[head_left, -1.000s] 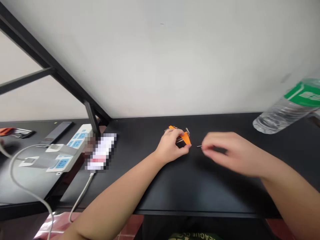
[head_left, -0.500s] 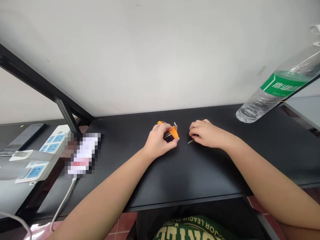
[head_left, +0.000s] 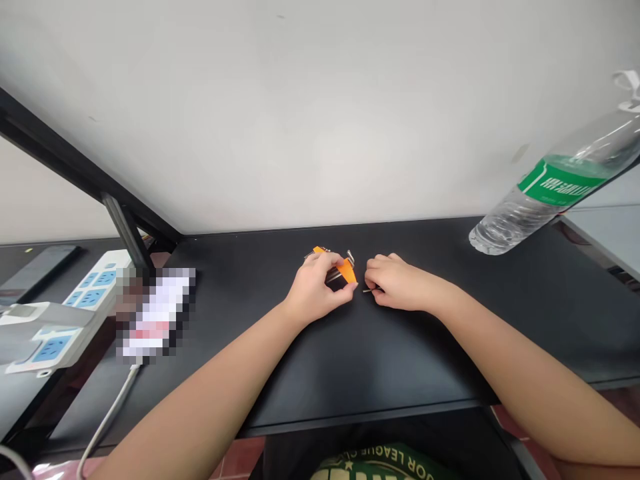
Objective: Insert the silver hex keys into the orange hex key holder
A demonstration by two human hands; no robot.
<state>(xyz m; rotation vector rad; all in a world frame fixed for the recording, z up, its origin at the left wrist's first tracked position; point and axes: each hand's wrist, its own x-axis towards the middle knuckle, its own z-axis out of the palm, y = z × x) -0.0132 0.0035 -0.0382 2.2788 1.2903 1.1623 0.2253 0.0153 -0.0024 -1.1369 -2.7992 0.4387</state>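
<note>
My left hand (head_left: 323, 283) is closed around an orange hex key holder (head_left: 346, 271), thumb at its near end and fingers over the top. Bent metal ends of hex keys (head_left: 351, 256) stick out beyond the holder's right side. To the right, my right hand (head_left: 393, 281) pinches a thin metal hex key (head_left: 367, 291), whose tip points left toward the holder. The rest of that key is hidden by the fingers. A small gap separates the two hands, both low over the black tabletop (head_left: 350, 360).
A large water bottle (head_left: 555, 183) with a green label stands at the back right. On the left lie a blurred-out phone (head_left: 157, 313) with a white cable (head_left: 107, 420) and a power strip (head_left: 93, 293) with plugs. A wall (head_left: 320, 120) rises behind the tabletop.
My right hand has moved left and slightly nearer to me, closer to the holder, with the hex key in its fingers. My left hand keeps its grip. The view has shifted slightly.
</note>
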